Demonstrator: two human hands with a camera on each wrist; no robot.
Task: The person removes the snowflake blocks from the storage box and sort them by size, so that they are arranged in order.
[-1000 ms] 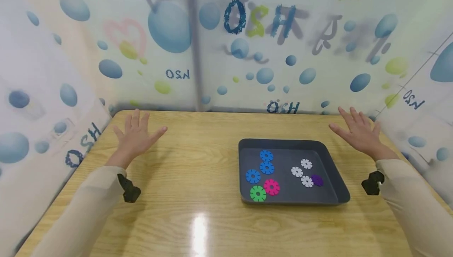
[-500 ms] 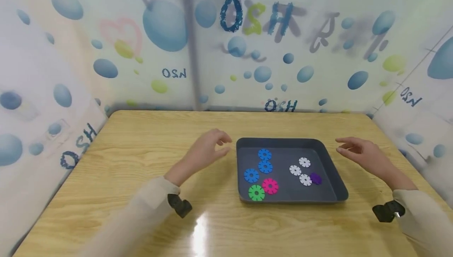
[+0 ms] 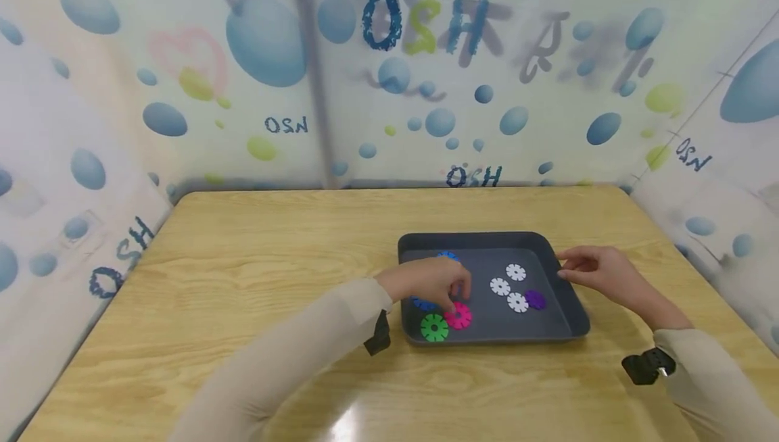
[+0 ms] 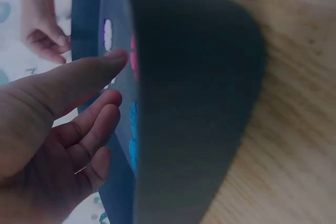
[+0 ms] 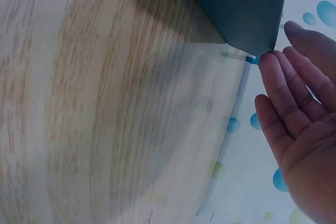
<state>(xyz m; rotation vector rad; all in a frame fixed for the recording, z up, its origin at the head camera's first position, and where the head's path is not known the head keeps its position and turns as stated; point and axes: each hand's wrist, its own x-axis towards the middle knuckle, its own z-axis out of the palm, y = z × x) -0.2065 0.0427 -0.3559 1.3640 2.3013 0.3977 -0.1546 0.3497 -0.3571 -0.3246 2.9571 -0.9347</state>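
A dark grey tray (image 3: 502, 328) rests on the wooden table and holds notched plastic discs. My left hand (image 3: 429, 277) reaches over its left half, fingers bent, thumb tip close to the pink disc (image 3: 465, 318). In the left wrist view, thumb and fingers (image 4: 97, 124) stand apart with nothing between them. Beside the pink one lies a green disc (image 3: 442, 331); blue discs (image 3: 422, 305) are partly covered by the hand. White discs (image 3: 521, 303) and a purple disc (image 3: 536, 299) lie to the right. My right hand (image 3: 608, 276) is at the tray's right rim, fingertips seemingly touching it, fingers loosely bent.
The wooden table (image 3: 274, 239) extends left and in front of the tray. Behind it hangs a pale curtain (image 3: 377, 104) printed with blue and green ovals, and similar covering stands at both sides. Each wrist wears a black camera (image 3: 379, 335).
Both hands were spread wide above the table. My left hand has moved right, over the tray; my right hand has moved in to its right rim. The discs seem to lie as before.
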